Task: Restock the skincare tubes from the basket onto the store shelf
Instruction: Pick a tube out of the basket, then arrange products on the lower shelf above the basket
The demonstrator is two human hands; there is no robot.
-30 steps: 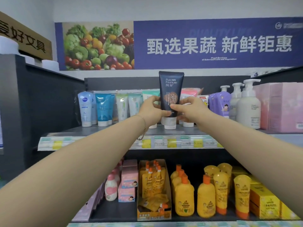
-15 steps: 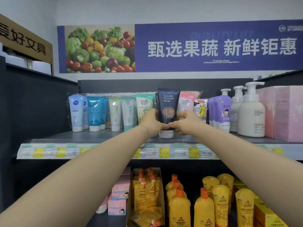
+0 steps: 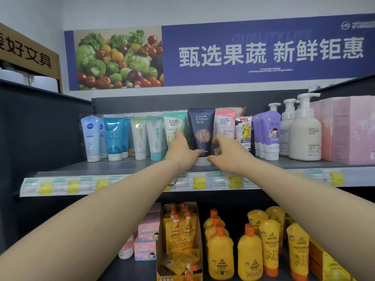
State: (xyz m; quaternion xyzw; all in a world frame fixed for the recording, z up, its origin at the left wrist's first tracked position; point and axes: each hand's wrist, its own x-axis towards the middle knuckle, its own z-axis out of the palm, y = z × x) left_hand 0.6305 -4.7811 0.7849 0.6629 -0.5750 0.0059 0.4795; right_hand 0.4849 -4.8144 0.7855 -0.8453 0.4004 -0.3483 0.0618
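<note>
As the left hand (image 3: 182,152) pinches the dark tube (image 3: 201,131), right hand (image 3: 229,154) slack-fingered alongside, it needs squaring upright before release.

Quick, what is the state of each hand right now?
Left hand: holding the dark tube near its base.
Right hand: open, just touching the same tube.

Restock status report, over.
Left hand pinches dark navy plastic tube, upright on grey metal shelf. Right hand open beside it. Green tube and pink tube flank it.
</note>
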